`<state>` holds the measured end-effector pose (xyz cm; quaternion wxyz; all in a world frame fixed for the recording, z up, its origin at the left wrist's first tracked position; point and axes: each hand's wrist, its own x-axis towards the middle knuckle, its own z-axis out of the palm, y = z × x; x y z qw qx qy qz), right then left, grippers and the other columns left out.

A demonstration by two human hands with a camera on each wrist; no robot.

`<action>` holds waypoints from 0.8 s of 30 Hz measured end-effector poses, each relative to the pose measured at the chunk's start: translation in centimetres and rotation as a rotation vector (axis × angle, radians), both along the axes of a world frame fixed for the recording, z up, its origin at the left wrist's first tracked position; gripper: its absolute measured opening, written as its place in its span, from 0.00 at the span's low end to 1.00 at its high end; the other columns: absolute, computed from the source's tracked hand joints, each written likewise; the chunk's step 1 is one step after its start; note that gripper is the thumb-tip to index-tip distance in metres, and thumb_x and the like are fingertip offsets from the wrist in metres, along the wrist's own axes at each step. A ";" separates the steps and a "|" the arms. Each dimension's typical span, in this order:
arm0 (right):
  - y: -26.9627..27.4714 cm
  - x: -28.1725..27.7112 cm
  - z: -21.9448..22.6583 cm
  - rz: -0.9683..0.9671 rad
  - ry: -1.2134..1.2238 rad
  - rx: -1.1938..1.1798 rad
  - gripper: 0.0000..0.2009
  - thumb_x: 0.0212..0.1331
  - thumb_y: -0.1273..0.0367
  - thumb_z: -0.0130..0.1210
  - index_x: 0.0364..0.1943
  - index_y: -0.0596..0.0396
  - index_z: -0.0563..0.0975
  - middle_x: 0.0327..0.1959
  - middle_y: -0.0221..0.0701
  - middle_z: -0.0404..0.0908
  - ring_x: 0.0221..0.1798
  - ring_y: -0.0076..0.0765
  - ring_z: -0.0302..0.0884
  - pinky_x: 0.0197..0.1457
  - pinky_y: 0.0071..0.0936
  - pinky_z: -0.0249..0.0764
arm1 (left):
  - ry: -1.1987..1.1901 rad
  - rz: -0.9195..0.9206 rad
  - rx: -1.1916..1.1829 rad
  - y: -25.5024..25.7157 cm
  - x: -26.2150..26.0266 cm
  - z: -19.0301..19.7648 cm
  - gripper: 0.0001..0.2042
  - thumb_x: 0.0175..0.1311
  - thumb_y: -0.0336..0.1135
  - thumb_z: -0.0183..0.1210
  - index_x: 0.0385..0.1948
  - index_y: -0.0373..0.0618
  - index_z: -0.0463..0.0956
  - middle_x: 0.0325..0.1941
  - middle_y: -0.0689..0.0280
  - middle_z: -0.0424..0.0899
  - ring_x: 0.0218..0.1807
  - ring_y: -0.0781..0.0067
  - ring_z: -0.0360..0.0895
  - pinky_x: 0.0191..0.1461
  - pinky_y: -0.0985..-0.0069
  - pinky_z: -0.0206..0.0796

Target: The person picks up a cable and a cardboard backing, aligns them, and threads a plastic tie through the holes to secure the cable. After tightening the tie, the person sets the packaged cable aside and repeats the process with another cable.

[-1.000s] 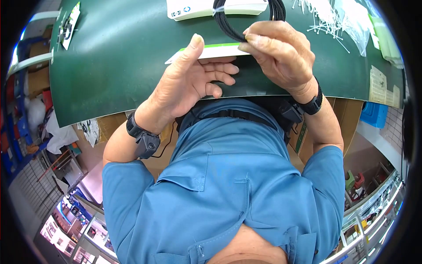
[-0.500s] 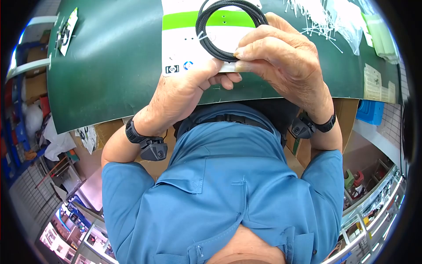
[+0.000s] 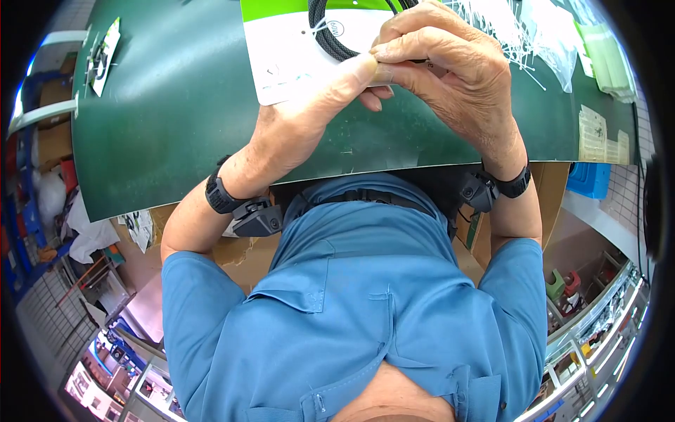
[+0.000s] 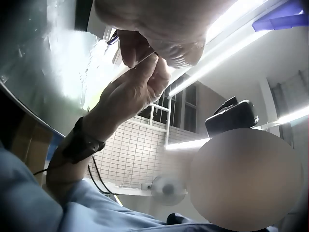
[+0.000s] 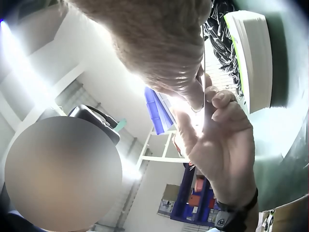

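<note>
Both hands meet over the green table (image 3: 176, 126) in the head view. The left hand (image 3: 306, 112) grips the lower edge of a white and green card (image 3: 274, 63), thumb on its face and fingers behind. The right hand (image 3: 450, 77) pinches at the card's lower edge beside the left thumb, its fingertips at a coil of black cord (image 3: 329, 43) that lies against the card. A thin white tie (image 3: 320, 28) is on the coil. In the right wrist view the card (image 5: 204, 72) appears edge-on between the hands; what the right fingertips hold is hidden.
White ties (image 3: 492, 32) lie loose at the back right, beside a clear plastic bag (image 3: 552, 42) and green-white packets (image 3: 605, 63). A packaged card (image 3: 105, 56) rests at the far left. A card stack (image 5: 253, 58) and black cords (image 5: 222, 43) show in the right wrist view.
The card has tilted up from edge-on to show its face, with the coil against it. The left thumb has closed onto the card, and the left hand has moved right toward the right hand.
</note>
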<state>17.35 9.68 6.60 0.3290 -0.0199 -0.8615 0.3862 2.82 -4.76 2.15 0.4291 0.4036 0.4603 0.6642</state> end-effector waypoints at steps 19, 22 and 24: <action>0.7 -2.2 -0.7 -0.020 -0.046 -0.077 0.09 0.54 0.79 0.72 0.39 0.60 0.85 0.34 0.33 0.87 0.37 0.29 0.84 0.40 0.21 0.79 | 0.002 0.088 0.314 3.9 -2.4 -1.9 0.10 0.78 0.39 0.56 0.41 0.42 0.77 0.24 0.70 0.79 0.16 0.83 0.71 0.18 0.83 0.60; 1.6 -2.7 -3.0 0.014 -0.014 0.050 0.11 0.50 0.77 0.73 0.39 0.59 0.87 0.38 0.35 0.88 0.41 0.33 0.86 0.45 0.26 0.81 | -0.053 0.250 -0.354 2.3 -1.9 0.5 0.12 0.79 0.41 0.54 0.41 0.42 0.77 0.24 0.70 0.79 0.16 0.83 0.71 0.18 0.83 0.60; 1.8 -2.6 -3.5 0.028 0.002 0.115 0.12 0.48 0.76 0.74 0.40 0.58 0.88 0.40 0.36 0.88 0.42 0.35 0.87 0.47 0.28 0.82 | -0.085 0.186 -0.288 2.2 -2.2 0.3 0.14 0.80 0.43 0.52 0.40 0.42 0.76 0.23 0.69 0.78 0.16 0.82 0.70 0.18 0.83 0.60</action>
